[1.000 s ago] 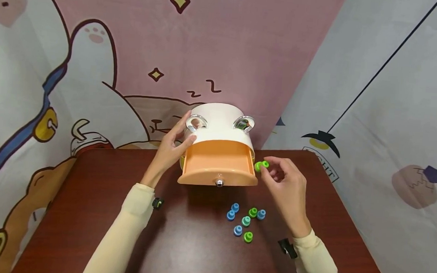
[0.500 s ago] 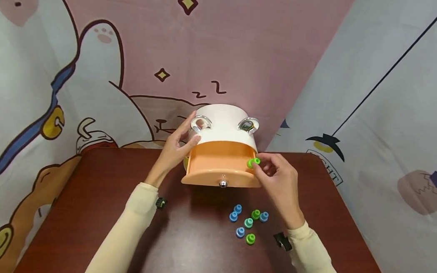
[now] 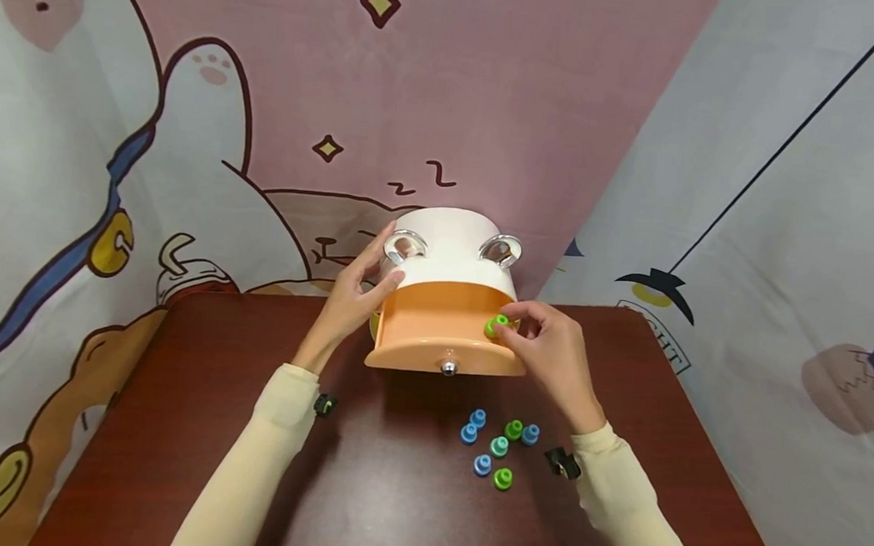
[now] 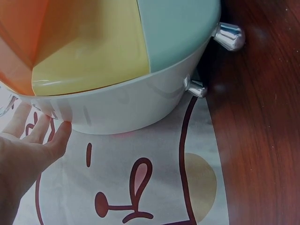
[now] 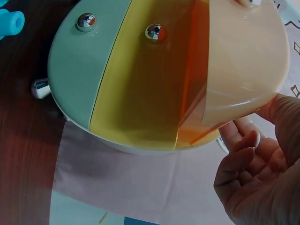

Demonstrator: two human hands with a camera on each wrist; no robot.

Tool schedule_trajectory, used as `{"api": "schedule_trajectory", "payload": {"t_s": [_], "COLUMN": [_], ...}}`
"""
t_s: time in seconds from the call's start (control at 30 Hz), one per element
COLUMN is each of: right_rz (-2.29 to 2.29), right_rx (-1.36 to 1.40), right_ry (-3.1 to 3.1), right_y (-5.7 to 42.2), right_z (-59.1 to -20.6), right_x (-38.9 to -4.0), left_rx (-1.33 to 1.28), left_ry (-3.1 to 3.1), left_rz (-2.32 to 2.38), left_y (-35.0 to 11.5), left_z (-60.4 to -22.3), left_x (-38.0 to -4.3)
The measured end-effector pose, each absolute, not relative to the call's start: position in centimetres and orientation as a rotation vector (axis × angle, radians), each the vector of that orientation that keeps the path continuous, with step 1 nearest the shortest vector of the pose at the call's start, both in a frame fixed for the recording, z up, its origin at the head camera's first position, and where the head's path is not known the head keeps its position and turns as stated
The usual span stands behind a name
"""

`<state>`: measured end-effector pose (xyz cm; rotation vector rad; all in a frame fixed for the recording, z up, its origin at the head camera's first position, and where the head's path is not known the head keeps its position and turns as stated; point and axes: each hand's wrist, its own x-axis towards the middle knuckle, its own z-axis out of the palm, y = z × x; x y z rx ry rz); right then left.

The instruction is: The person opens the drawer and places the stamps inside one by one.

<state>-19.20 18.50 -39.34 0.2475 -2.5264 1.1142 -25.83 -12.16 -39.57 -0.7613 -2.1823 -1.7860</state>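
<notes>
A white rounded drawer box [image 3: 450,232] with two silver ear-like loops stands at the table's back. Its top orange drawer [image 3: 443,357], with a silver knob, is pulled out. My right hand [image 3: 553,347] pinches a green stepped round peg [image 3: 494,327] over the right part of that drawer. In the right wrist view the peg is hidden behind the orange drawer [image 5: 248,61]. Straight fingers of my left hand [image 3: 353,293] rest against the box's left side; in the left wrist view its fingertips touch the white wall [image 4: 117,112].
On the table [image 3: 394,487] before the box lie several loose pegs: blue ones [image 3: 482,465], a teal one [image 3: 499,447] and green ones [image 3: 503,478]. Below the orange drawer are pushed-in yellow [image 5: 136,84] and green [image 5: 84,65] drawers. A printed cloth [image 3: 530,103] hangs behind.
My right hand has moved left with the green peg, from beside the drawer to over its right part. My left hand has stayed on the box; the view shifted slightly.
</notes>
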Motion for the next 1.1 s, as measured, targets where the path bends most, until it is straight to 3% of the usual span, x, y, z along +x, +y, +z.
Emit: {"api": "schedule_trajectory", "payload": {"t_s": [0.43,1.1], "right_rz": [1.148,1.302], "right_rx": [0.294,0.227], "right_ry": [-2.612,-2.367], "right_y": [19.4,21.6], "right_z": [-39.3,-40.3], "right_x": [-19.6,-16.1], "left_rx": [-0.776,-0.783], "left_ry": [-2.173,-2.174], "left_rz": [-1.785,-1.793], "left_y": [-11.7,-12.3], "left_z": [-39.7,-39.8], "left_x": [-25.8,-25.8]}}
